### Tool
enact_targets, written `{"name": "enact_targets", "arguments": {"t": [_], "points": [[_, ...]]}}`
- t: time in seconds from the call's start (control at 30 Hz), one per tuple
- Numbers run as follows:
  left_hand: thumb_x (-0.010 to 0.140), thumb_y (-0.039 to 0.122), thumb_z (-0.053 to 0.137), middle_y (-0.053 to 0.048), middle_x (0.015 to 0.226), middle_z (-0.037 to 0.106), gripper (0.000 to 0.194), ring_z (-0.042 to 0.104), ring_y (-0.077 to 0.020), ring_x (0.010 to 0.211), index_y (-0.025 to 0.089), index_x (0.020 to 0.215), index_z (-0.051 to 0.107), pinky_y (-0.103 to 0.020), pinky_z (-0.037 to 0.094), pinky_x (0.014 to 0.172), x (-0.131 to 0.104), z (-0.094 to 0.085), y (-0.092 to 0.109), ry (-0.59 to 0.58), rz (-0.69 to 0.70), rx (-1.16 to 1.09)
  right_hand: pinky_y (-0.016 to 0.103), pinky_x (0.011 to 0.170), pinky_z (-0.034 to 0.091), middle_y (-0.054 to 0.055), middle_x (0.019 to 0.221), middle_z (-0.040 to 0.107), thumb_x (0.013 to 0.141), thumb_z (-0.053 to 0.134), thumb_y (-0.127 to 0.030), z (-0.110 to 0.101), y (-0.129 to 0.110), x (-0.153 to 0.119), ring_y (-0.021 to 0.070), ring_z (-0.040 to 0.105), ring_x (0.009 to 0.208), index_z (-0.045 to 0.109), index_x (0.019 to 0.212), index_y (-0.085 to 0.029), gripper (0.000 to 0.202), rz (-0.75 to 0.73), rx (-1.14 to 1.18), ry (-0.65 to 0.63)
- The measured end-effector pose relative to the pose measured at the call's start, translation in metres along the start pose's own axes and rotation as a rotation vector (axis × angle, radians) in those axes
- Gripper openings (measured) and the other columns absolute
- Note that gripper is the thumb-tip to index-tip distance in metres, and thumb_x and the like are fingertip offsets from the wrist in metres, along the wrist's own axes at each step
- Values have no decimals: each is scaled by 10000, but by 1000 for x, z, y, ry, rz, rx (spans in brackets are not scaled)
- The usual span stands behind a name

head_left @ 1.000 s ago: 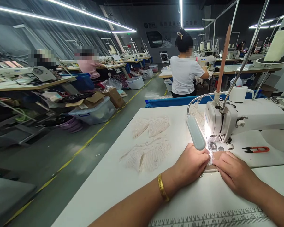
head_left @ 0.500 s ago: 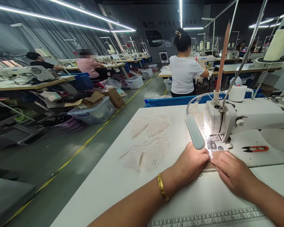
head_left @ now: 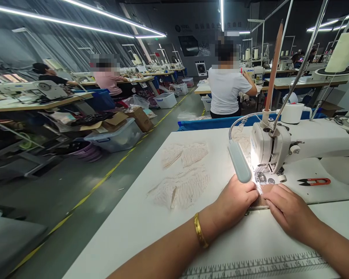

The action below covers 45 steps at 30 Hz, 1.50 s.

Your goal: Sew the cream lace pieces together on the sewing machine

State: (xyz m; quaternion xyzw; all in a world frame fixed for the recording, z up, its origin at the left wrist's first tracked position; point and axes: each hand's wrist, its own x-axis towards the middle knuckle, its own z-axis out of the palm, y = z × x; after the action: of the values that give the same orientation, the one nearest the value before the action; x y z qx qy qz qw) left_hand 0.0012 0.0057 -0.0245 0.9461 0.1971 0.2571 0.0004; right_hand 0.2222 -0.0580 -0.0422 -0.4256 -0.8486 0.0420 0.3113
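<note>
Under the lit head of a white sewing machine (head_left: 272,145) lies a small tan piece of fabric (head_left: 261,200), with a bright whitish strip near the needle. My left hand (head_left: 235,199), a gold bangle at its wrist, pinches the fabric's left side close to the presser foot. On the right side, my right hand (head_left: 289,211) has its fingers pressed together on the same fabric. Both hands hide much of it. Red-handled thread snips (head_left: 314,181) lie on the machine bed. Cream lace pieces (head_left: 182,188) rest on the table left of my hands.
A grey-green lamp (head_left: 240,162) on a bent metal neck hangs just above my left hand. A printed ruler scale (head_left: 258,267) runs along the table's near edge. More lace sits behind the lamp. Ahead, a person in a white shirt (head_left: 228,91) works at another machine.
My right hand has moved slightly to the right, and a little more of the tan fabric shows between the hands. The left hand stays almost in place, and the lace pieces have not moved.
</note>
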Motion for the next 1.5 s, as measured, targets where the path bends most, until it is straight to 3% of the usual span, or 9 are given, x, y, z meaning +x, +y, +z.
{"name": "enact_targets", "arguments": {"t": [0.17,0.3,0.83,1.2,1.37,1.5], "points": [[1002,75,436,-80,908,683,279,615,-203,856,172,891,673,-375,485,812,-1,0,3,3,20,31,336,702,434,55,912,608,1021,429,-94,1,1,-1,229,515,830,618,1023,-216,225,17,-47,-16],[998,72,461,-61,891,700,243,623,-189,825,163,901,664,-364,478,783,-5,2,5,2,36,19,329,677,431,40,850,572,1011,430,-76,2,-1,0,224,489,789,642,1117,-206,271,-1,-70,-23],[986,75,476,-65,883,697,224,627,-185,812,172,927,669,-335,489,790,-5,-2,0,-46,2,1,325,637,459,48,841,593,1009,415,-85,4,1,3,219,532,770,664,1140,-186,299,-11,-102,8],[1027,100,439,-65,906,706,272,623,-202,875,147,894,672,-340,493,813,6,-8,-4,-39,-46,17,377,650,516,70,880,669,1028,388,-176,8,5,9,255,635,794,669,1214,-217,339,72,-215,-54],[1036,134,445,-56,887,696,287,603,-208,856,152,855,665,-352,487,837,10,-6,-8,-43,-98,39,377,702,539,68,901,704,1057,384,-232,6,11,8,254,667,824,623,1297,-204,340,93,-186,-4],[1040,130,399,-39,890,691,307,599,-202,858,163,887,663,-340,496,837,14,-5,-8,-54,-192,-16,352,628,515,60,874,720,1084,375,-339,-2,14,11,254,673,759,592,1344,-215,360,192,-198,40]]}}
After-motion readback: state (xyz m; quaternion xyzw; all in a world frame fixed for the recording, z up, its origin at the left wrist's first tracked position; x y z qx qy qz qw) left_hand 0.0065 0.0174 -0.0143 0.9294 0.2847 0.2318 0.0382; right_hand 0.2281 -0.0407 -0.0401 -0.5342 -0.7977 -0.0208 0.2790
